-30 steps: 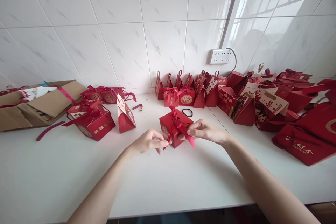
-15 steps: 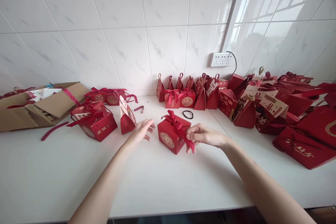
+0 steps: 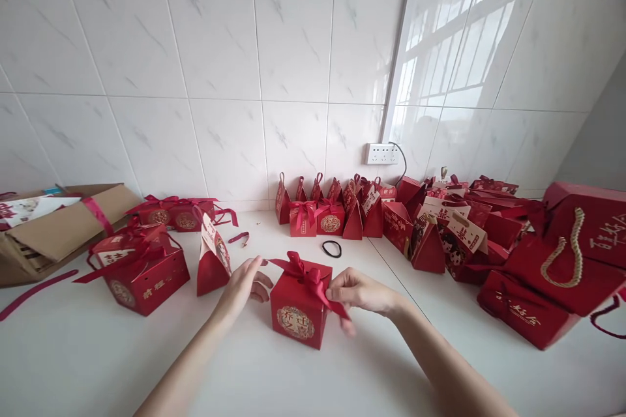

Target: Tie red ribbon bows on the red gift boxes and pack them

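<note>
gift box (image 3: 296, 324), red, round gold design on the front, upright on the white table (image 3: 254, 381), between the two hands; ribbon (image 3: 317, 287), glossy red, tied in a bow on top of the gift box; right hand (image 3: 362, 293), at the box's right side, thumb and finger pinching the ribbon's tail; left hand (image 3: 240, 288), just beside the box's left side, fingers parted and loosely bent; whether its fingertips touch the ribbon's left end, cannot tell; black loop (image 3: 323, 250), lying flat behind the gift box; pointed box (image 3: 211, 273), red with a pale top, near the left hand; carton (image 3: 63, 234), brown cardboard, flap raised, far left; power strip (image 3: 383, 154), white, on the tiled wall (image 3: 293, 45), a dark cord plugged in
</note>
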`<move>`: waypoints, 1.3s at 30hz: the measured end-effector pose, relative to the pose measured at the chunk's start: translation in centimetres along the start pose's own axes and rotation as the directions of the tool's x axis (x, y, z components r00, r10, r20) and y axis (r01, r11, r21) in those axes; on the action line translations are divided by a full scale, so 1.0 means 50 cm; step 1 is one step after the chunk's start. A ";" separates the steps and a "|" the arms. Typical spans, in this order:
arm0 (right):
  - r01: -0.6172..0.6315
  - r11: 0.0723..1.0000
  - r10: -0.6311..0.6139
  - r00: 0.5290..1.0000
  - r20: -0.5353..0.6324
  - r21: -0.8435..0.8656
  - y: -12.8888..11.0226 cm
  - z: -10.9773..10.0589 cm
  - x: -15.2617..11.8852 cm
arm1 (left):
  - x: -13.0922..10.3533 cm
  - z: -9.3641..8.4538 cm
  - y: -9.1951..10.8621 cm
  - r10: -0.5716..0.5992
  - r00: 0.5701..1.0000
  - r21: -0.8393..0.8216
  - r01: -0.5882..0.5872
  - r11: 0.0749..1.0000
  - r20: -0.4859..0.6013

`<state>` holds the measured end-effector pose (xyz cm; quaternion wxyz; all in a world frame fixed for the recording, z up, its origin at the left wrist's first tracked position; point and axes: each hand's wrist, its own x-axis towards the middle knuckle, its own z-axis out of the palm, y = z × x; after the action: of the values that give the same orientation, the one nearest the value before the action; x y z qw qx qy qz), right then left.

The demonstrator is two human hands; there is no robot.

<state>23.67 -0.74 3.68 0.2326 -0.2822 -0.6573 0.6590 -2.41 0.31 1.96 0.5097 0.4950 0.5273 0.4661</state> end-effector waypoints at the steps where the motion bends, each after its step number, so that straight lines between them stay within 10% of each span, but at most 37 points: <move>1: -0.028 0.999 0.028 1.000 -0.005 -0.015 0.001 -0.003 -0.001 | -0.002 0.002 0.001 0.041 0.998 -0.012 -0.042 0.999 -0.040; 12: -0.035 0.999 0.036 0.999 0.032 -0.033 -0.025 0.019 -0.021 | -0.018 0.017 0.009 0.180 0.974 0.208 -0.206 0.956 0.139; 22: -0.056 0.995 0.041 0.982 0.185 0.077 0.001 0.042 0.018 | -0.003 0.016 -0.010 0.255 0.906 0.010 -0.274 0.962 0.339; 30: 0.058 0.998 -0.058 0.998 -0.014 -0.014 0.039 0.036 0.015 | -0.034 0.029 0.004 0.342 0.920 0.104 -0.366 0.925 0.191; 39: 0.017 0.997 -0.027 0.991 -0.131 -0.077 0.052 0.018 0.015 | -0.043 0.042 0.011 0.323 0.939 -0.201 -0.296 0.934 0.119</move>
<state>22.68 -0.98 0.99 0.2718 -0.3264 -0.6681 0.6109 -0.32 -1.82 2.58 0.5106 0.5576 0.3585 0.5475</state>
